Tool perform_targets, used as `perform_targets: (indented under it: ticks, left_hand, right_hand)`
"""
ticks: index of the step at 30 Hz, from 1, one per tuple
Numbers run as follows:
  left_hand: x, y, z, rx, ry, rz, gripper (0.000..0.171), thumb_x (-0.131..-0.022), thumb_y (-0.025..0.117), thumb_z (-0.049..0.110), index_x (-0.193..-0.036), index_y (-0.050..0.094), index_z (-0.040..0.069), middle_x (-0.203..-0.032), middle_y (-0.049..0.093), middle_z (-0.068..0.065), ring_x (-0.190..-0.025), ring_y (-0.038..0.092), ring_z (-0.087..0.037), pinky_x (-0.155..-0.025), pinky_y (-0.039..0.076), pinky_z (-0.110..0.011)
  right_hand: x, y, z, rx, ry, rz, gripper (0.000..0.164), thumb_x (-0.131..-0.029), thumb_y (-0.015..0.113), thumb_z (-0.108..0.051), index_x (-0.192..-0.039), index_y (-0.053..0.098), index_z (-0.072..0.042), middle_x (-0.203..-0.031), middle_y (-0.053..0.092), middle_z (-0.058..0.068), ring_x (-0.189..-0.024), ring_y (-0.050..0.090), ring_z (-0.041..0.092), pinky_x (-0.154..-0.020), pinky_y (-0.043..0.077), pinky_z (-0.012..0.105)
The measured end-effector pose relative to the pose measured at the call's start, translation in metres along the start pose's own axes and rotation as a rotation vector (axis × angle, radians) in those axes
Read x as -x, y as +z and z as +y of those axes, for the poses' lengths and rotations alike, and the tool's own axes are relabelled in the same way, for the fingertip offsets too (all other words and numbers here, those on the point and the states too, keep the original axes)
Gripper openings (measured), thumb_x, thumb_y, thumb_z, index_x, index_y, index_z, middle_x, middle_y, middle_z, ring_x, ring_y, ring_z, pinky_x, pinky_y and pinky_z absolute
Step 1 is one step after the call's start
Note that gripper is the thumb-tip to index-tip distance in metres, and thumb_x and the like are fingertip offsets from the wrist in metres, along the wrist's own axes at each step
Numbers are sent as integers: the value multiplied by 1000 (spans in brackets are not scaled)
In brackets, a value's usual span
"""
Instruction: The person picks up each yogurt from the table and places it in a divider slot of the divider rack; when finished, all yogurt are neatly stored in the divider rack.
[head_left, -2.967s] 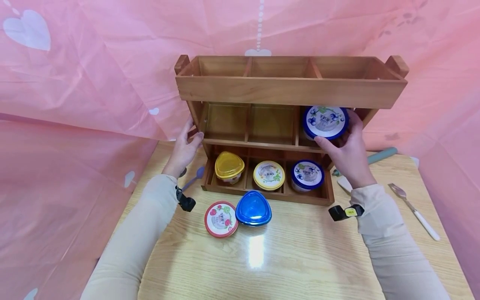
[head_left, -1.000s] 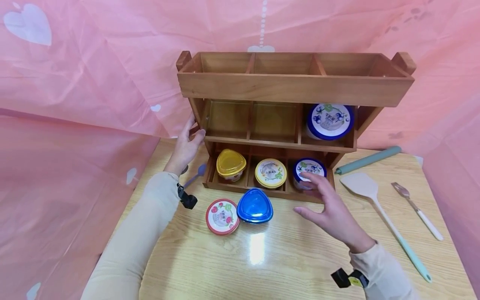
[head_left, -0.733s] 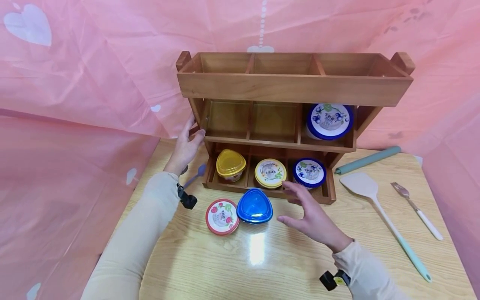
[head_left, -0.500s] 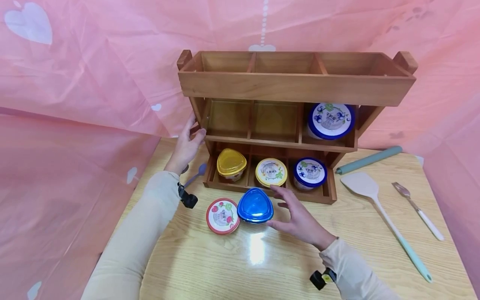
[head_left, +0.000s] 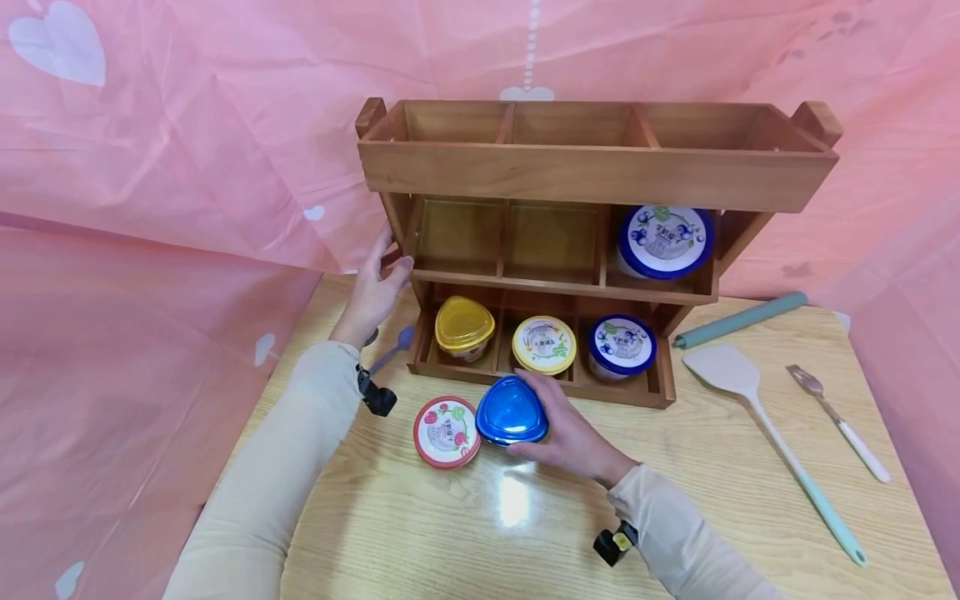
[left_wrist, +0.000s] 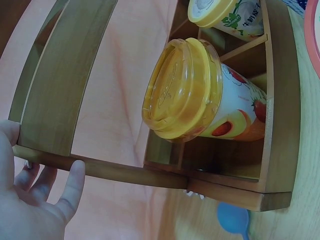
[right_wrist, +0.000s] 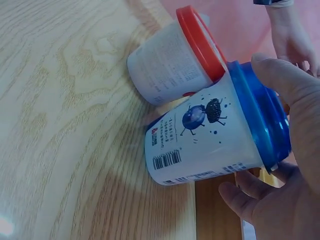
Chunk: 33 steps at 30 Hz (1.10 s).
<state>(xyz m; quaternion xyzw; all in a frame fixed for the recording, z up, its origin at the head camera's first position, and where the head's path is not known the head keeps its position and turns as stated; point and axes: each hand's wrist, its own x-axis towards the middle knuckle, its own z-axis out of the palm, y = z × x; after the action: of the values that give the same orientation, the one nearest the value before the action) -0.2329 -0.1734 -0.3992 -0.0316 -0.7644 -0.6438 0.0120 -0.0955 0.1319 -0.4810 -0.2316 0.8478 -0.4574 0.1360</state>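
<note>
In the head view my left hand (head_left: 372, 292) grips the left side post of a brown wooden three-tier rack (head_left: 592, 177). The left wrist view shows its fingers around that post. My right hand (head_left: 566, 433) curls its thumb and fingers around the lid of a blue-lidded cup (head_left: 512, 410), which stands on the table. The right wrist view shows this cup's white printed side (right_wrist: 200, 135). Close to its left stands a red-lidded cup (head_left: 447, 432).
The bottom tier holds a clear-yellow-lidded cup (head_left: 464, 323), a flat yellow-lidded cup (head_left: 544, 345) and a blueberry cup (head_left: 622, 345). A larger blueberry tub (head_left: 666, 242) sits in the middle tier. Right of the rack lie a teal roll (head_left: 741, 321), a spatula (head_left: 772, 442) and a fork (head_left: 840, 423); a blue spoon (head_left: 403, 338) lies left.
My right hand has released the larger blueberry tub in the middle tier's right compartment. It has moved down and left to the blue-lidded cup. My left hand has stayed on the rack.
</note>
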Motion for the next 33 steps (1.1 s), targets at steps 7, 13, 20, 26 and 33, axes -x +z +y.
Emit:
perform_targets:
  ticks: [7, 13, 20, 26, 33]
  left_hand:
    - [-1, 0, -2, 6, 0, -7, 68, -102, 50, 14, -159, 17, 31, -162, 25, -5, -135, 46, -31, -105, 46, -56]
    - [1, 0, 5, 17, -13, -6, 69, -102, 50, 11, -159, 16, 28, -162, 25, -5, -135, 46, -31, -103, 48, -52]
    - [11, 1, 24, 18, -29, -18, 68, -102, 48, 7, -160, 15, 22, -162, 24, -9, -137, 44, -34, -105, 46, -55]
    - [15, 2, 29, 16, -25, -24, 68, -102, 47, 7, -160, 15, 20, -162, 23, -10, -137, 43, -33, -106, 44, -58]
    - [15, 2, 29, 35, -34, -18, 68, -101, 48, 7, -160, 15, 18, -163, 23, -10, -137, 43, -33, -107, 44, -55]
  right_hand:
    - [-3, 3, 2, -12, 58, -23, 99, -78, 83, -37, -155, 21, -28, -155, 28, 12, -138, 38, 39, -109, 40, 61]
    - [-4, 7, 5, -9, 72, -3, 98, -78, 83, -38, -154, 23, -25, -152, 32, 14, -136, 41, 39, -108, 41, 60]
    - [-3, 8, 5, -25, 81, 11, 97, -77, 84, -37, -153, 25, -22, -151, 35, 12, -134, 44, 38, -108, 42, 59]
    - [6, 3, 0, -38, 107, 37, 97, -78, 83, -39, -153, 25, -22, -151, 36, 12, -133, 45, 40, -104, 45, 60]
    - [20, -17, -18, -34, 153, 100, 99, -77, 84, -41, -154, 24, -27, -153, 34, 13, -133, 43, 44, -98, 49, 61]
